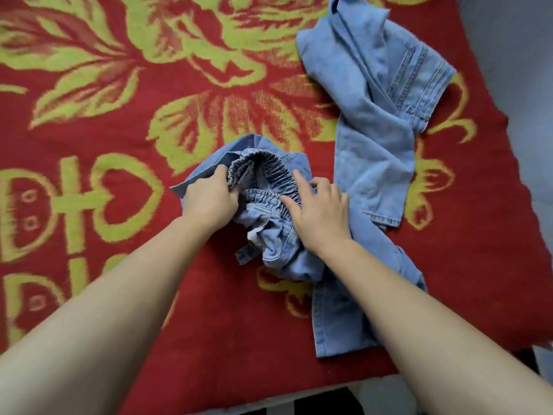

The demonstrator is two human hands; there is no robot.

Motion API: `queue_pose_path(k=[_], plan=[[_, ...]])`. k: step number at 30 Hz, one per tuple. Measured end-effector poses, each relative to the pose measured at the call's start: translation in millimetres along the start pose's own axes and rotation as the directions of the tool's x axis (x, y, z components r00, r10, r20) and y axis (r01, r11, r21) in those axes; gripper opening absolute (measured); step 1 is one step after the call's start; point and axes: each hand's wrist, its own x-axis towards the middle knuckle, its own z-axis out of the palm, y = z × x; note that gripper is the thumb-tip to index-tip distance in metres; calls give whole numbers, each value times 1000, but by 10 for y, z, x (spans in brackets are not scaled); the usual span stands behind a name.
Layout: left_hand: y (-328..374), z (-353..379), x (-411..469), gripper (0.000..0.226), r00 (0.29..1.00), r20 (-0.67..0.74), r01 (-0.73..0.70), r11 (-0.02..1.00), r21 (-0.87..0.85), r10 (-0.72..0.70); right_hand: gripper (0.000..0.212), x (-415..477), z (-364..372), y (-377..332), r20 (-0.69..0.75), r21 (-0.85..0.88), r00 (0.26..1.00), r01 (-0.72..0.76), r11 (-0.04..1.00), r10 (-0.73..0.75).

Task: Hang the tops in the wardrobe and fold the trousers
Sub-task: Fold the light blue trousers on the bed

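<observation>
A pair of light blue denim trousers (374, 163) lies crumpled on the bed, legs stretched to the upper right and toward the lower right. Its elastic waistband (263, 169) is bunched up in the middle. My left hand (209, 199) grips the left side of the waistband, fingers curled into the cloth. My right hand (320, 211) rests on the right side of the waistband with the forefinger and thumb stretched out over the gathered elastic.
A red blanket (119, 151) with a large yellow-green floral pattern covers the bed. The bed's near edge (299, 399) runs along the bottom, and grey floor (520, 85) shows at the right.
</observation>
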Motion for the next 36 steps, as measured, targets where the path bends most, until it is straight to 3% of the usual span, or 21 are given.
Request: queue_pose_path(k=[4, 6, 10, 13, 16, 20, 24, 27, 29, 33, 36], plan=[[-231, -110, -127, 24, 987, -24, -150, 967, 205, 158, 65, -197, -21, -72, 15, -1, 999, 43, 999, -43], [-380, -221, -257, 28, 985, -39, -155, 961, 228, 168, 62, -310, -79, -111, -5, -36, 992, 129, 991, -130], [-646, -611, -538, 28, 990, -61, -109, 966, 233, 126, 24, -455, -233, -292, 11, -91, 916, 401, 911, -402], [-765, -1144, -632, 25, 976, -129, -137, 958, 252, 173, 17, -538, -571, -489, 176, 2, 946, 277, 961, -273], [-739, -1798, -708, 19, 949, -162, -212, 927, 309, 271, 25, -575, -1126, -587, 104, -42, 982, 164, 986, -159], [-517, -2718, -888, 19, 892, -243, -280, 887, 367, 382, 33, -580, -2307, -663, -73, -249, 973, 194, 949, -218], [-330, -3610, -1165, 29, 819, -351, -305, 862, 404, 455, 41, -786, -3606, -763, -329, -339, 887, 210, 917, -325], [-206, -4353, -1416, 39, 732, -426, -305, 816, 492, 531, 67, -1075, -4443, -893, -380, -434, 836, 217, 874, -396], [-115, -4852, -1609, 43, 658, -469, -304, 778, 550, 589, 72, -1285, -4892, -956, -401, -472, 821, 196, 859, -407], [89, -5735, -2074, 67, 570, -483, -251, 700, 668, 665, 46, -1641, -5637, -1064, -526, -534, 758, 59, 844, -385], [129, -6236, -2434, 50, 505, -494, -179, 646, 742, 708, 28, -1890, -6006, -1185, -573, -601, 715, -34, 799, -401]])
